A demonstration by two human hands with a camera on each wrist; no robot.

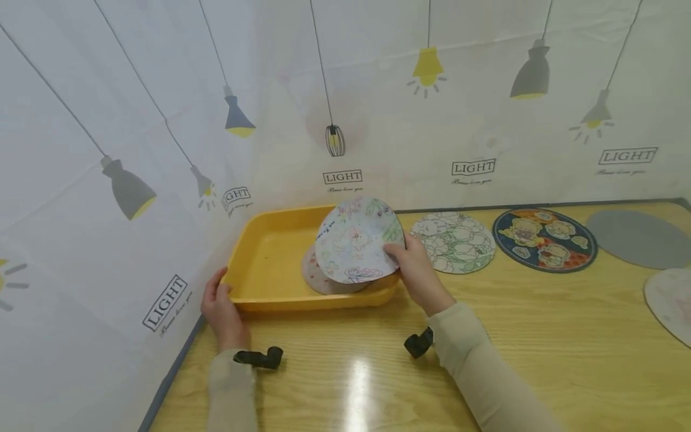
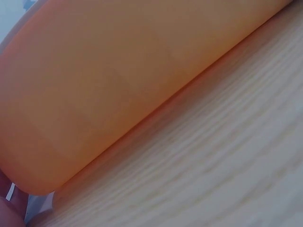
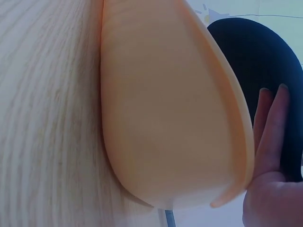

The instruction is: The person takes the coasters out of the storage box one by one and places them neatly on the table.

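Note:
A yellow plastic tray [image 1: 264, 258] stands on the wooden table against the corner of the walls. My left hand [image 1: 222, 312] grips the tray at its near left corner; in the left wrist view only a bit of that hand shows beside the tray wall [image 2: 118, 85]. Between thumb and fingers, my right hand [image 1: 423, 276] holds a round mat [image 1: 358, 240] with colourful doodles, tilted over the tray's right part. From below, the right wrist view shows the mat's black underside [image 3: 246, 52] with fingers [image 3: 274, 127] laid against it. Another round mat [image 1: 318, 276], pinkish with red marks, lies in the tray, partly covered.
Along the back wall, right of the tray, lie a flower-patterned round mat [image 1: 456, 243], a dark blue one with cartoon figures [image 1: 545, 240] and a plain grey one [image 1: 639, 239]. A pale round mat [image 1: 672, 303] sits at the right edge. White lamp-print sheeting [image 1: 388, 120] covers the walls.

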